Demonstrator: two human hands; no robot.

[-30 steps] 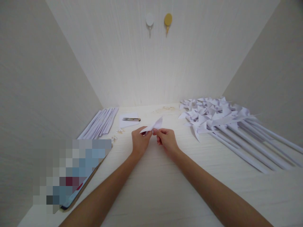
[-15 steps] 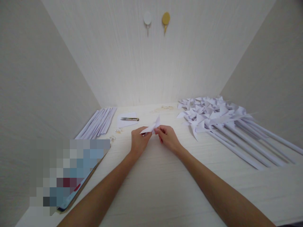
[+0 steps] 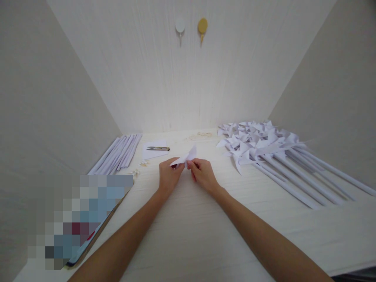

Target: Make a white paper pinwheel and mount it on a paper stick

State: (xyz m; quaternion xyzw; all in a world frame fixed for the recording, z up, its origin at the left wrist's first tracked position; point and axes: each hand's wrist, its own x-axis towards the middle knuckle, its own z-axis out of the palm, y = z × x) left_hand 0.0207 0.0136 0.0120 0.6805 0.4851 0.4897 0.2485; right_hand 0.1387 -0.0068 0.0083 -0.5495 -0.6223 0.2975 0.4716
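Note:
A folded piece of white paper [image 3: 188, 156], with pointed corners like a pinwheel head, is held up between both hands over the middle of the table. My left hand [image 3: 170, 174] is closed on its lower left side, thumb along the paper. The fingertips of my right hand [image 3: 202, 172] pinch at the paper's right lower edge. Anything small between those fingertips is hidden. Beyond my left hand, thread snips [image 3: 158, 149] lie on a stack of white paper squares [image 3: 155, 154].
Rolled white paper sticks [image 3: 120, 154] lie at the left. At the right is a heap of finished paper pinwheels [image 3: 258, 143] on sticks. Small bits [image 3: 143, 162] lie near the snips. A partly pixelated flat object [image 3: 96, 223] rests front left. Two hooks [image 3: 202, 26] hang on the wall.
The whole view has shifted slightly, so things appear a little further left. Both hands keep their hold on the paper, with the right fingertips turned slightly at its edge.

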